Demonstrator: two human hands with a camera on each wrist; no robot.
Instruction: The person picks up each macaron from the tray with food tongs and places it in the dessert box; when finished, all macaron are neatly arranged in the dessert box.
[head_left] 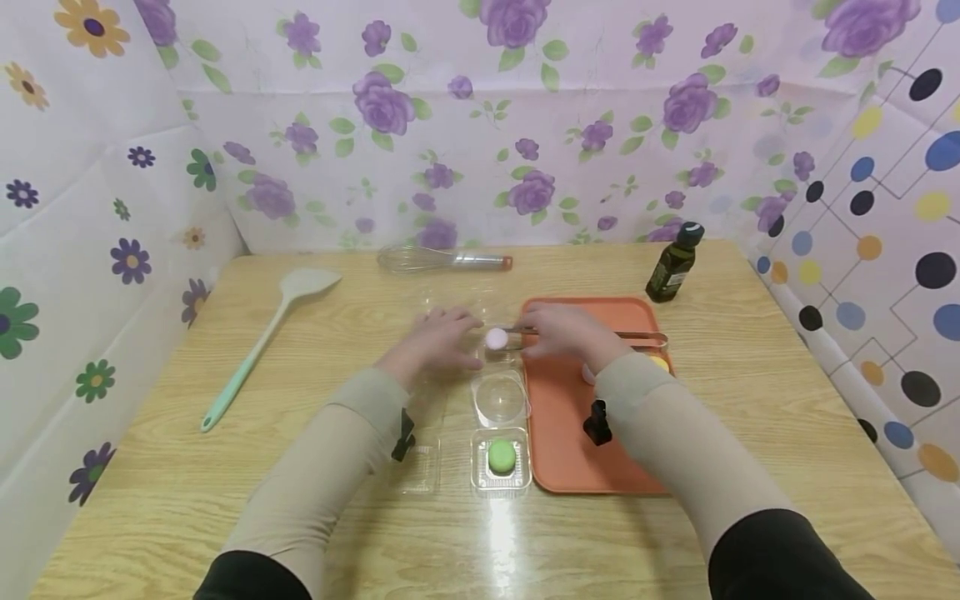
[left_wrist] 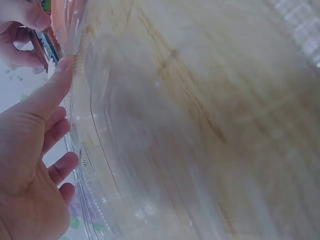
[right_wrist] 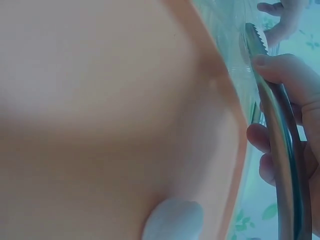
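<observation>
My right hand (head_left: 564, 335) grips metal tongs (right_wrist: 282, 135) above the tray's left edge. At the tongs' tips, over a clear plastic box, sits a pale pink macaron (head_left: 497, 338). My left hand (head_left: 437, 343) is just left of it, palm inward, fingers loosely bent and holding nothing. In the left wrist view its thumb is at the rim of clear plastic (left_wrist: 100, 125); whether it touches is unclear. Nearer me, a green macaron (head_left: 502, 456) rests in a clear box (head_left: 480, 479). Between them stands another clear box (head_left: 500, 400).
An orange tray (head_left: 577, 462) holds a pale macaron (right_wrist: 175, 220) and a yellow one (head_left: 660, 363), both partly hidden in the head view. A whisk (head_left: 446, 260) and dark bottle (head_left: 672, 265) are at the back; a spatula (head_left: 258, 343) is at left.
</observation>
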